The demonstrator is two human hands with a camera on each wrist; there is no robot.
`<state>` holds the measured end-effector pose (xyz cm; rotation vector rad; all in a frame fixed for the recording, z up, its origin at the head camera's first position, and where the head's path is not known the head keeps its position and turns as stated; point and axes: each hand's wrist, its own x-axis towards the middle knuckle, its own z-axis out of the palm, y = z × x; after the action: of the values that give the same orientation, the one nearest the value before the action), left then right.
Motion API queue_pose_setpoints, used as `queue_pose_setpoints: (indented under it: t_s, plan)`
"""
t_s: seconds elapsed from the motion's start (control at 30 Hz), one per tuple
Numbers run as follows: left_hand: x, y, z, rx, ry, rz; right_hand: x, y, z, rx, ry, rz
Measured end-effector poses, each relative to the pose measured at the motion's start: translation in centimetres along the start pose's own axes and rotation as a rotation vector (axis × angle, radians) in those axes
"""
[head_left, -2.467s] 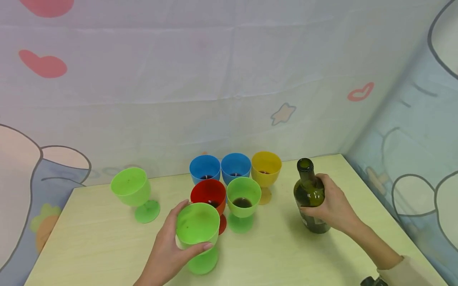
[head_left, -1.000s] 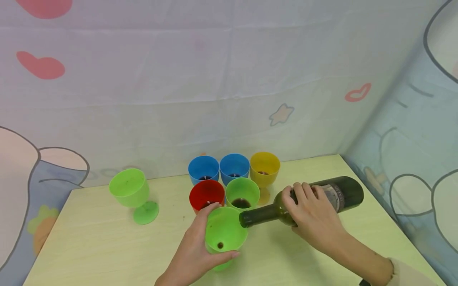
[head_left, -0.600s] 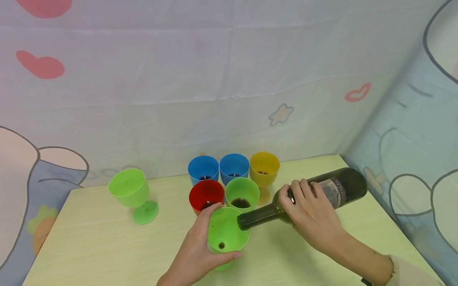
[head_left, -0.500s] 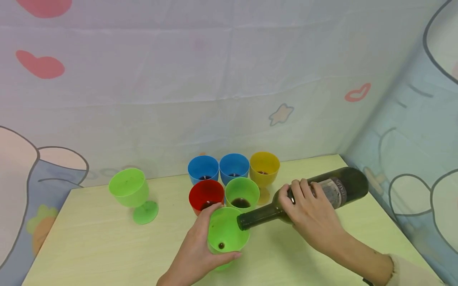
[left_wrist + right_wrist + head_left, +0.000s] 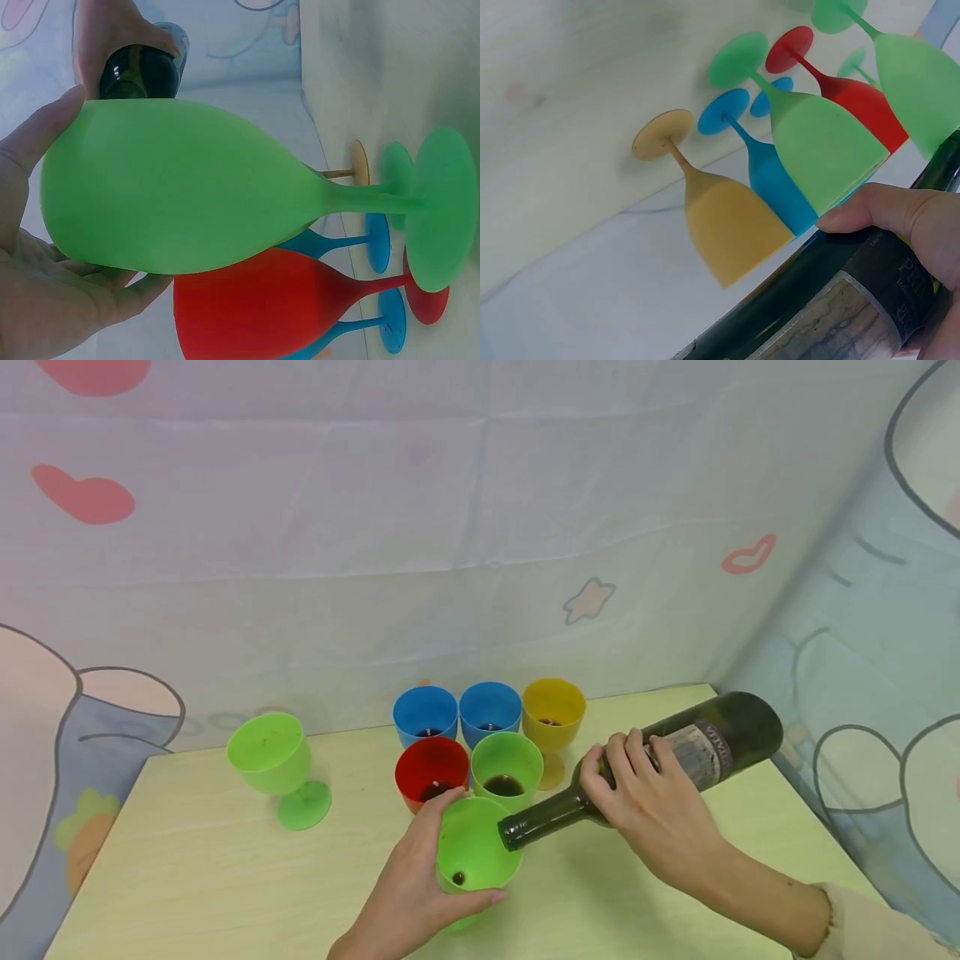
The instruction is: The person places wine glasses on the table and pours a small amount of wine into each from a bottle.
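Observation:
My left hand (image 5: pixel 416 881) grips a green goblet (image 5: pixel 480 852) by its bowl, with thumb and fingers around the sides. A small dark drop of liquid lies inside that goblet. My right hand (image 5: pixel 656 806) holds a dark green wine bottle (image 5: pixel 738 735) around its shoulder and body. The bottle is tilted, its base raised to the right and its mouth over the right side of the goblet's rim. In the left wrist view the goblet (image 5: pixel 180 187) hides most of the bottle (image 5: pixel 139 73). Whether liquid is flowing cannot be made out.
Just behind stand a red goblet (image 5: pixel 432 768), another green goblet (image 5: pixel 510 760), two blue goblets (image 5: pixel 426 710) and a yellow goblet (image 5: pixel 555 714), with dark liquid inside. One more green goblet (image 5: pixel 272 756) stands apart at the left of the pale table (image 5: pixel 187 860). A printed cloth (image 5: pixel 337 527) hangs behind.
My right hand has lifted the upright bottle and tipped it leftward over the goblet; its base has kept rising. My left hand has shifted the goblet right, and a dark drop has appeared in it.

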<state>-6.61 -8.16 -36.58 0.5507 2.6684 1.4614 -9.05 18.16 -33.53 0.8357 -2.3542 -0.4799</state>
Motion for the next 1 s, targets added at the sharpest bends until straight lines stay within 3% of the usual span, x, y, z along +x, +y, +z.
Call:
queue_pose_setpoints:
  t_s: [0.43,1.0]
  plan:
    - [-0.13,-0.48,0.36,0.013,0.028,0.028,0.32,0.04,-0.35,-0.031,0.019,-0.011]
    - [-0.17,-0.16,0.36,-0.019,0.009,-0.004,0.42,0.34,-0.88,-0.047,-0.007,-0.022]
